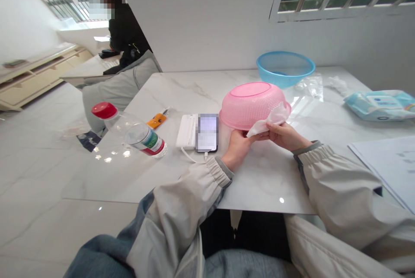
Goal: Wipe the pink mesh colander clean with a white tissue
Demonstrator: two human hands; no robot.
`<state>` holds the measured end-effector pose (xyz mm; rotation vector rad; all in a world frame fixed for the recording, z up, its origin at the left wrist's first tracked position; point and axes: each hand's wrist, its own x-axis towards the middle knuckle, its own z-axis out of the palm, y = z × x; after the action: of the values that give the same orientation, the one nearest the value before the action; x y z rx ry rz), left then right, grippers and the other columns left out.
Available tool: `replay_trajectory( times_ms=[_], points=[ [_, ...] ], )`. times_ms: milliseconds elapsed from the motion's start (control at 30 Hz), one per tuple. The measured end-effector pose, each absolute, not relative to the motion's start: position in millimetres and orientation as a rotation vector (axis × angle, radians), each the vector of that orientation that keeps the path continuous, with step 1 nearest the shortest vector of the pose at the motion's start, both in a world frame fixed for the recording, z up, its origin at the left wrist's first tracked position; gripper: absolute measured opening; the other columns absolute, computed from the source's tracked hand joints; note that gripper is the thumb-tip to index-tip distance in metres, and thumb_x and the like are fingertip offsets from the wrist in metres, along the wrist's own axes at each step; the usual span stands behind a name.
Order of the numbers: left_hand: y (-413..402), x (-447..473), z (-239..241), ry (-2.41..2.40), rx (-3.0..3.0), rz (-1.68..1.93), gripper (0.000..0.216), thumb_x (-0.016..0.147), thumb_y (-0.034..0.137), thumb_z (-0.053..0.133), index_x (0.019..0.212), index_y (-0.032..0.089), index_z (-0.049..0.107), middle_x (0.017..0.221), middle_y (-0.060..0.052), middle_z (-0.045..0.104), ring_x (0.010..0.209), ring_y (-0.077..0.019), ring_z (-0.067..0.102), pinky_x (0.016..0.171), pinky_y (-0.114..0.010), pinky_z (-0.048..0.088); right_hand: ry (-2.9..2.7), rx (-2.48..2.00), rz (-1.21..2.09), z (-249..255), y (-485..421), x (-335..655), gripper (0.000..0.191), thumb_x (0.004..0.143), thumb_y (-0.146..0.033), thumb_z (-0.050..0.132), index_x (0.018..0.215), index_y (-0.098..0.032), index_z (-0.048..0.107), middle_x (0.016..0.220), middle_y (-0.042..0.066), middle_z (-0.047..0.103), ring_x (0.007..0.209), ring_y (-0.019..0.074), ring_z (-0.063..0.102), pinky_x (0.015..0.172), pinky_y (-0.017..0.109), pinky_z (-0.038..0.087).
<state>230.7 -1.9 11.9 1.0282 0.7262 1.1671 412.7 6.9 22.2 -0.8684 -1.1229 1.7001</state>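
A pink plastic colander (249,103) lies upside down on the white marble table (259,174). A white wipe (270,120) rests against its near rim. My left hand (238,146) and my right hand (285,135) meet just in front of the colander, and the fingers of both are pinched on the wipe. A blue colander (285,67) stands upright behind the pink one.
A phone (207,132) lies on a white power bank (187,131) left of my hands. Further left are a toppled water bottle (136,133) with a red cap and an orange item (157,120). A wipes pack (381,105), clear plastic wrap (313,85) and papers (389,161) are on the right. A person in black (125,36) sits at the back left.
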Motion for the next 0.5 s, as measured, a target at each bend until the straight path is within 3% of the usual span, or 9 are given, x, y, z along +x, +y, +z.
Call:
replay_trajectory(
  times_ms=[167,500],
  points=[
    [-1.8,230.3,12.6,0.741,1.038,1.174,0.049,0.073,0.038,0.094,0.114,0.014,0.081,0.122,-0.013,0.081,0.118,-0.0325,0.073,0.100,-0.043,0.059,-1.142,-0.885,1.717,23.5,6.2,413.4,0.049,0.083,-0.054,0.088,0.115,-0.018,0.079,0.119,0.014,0.080,0.110,0.0311,0.078,0.097,0.043,0.067],
    [-6.2,232.5,15.0,0.655,1.020,1.101,0.042,0.076,0.036,0.094,0.110,0.016,0.082,0.120,-0.013,0.080,0.118,-0.0337,0.074,0.104,-0.051,0.062,-1.158,-0.823,1.761,23.2,6.4,414.0,0.043,0.086,-0.051,0.086,0.118,-0.024,0.080,0.122,0.010,0.080,0.116,0.0277,0.076,0.092,0.037,0.067]
  ],
)
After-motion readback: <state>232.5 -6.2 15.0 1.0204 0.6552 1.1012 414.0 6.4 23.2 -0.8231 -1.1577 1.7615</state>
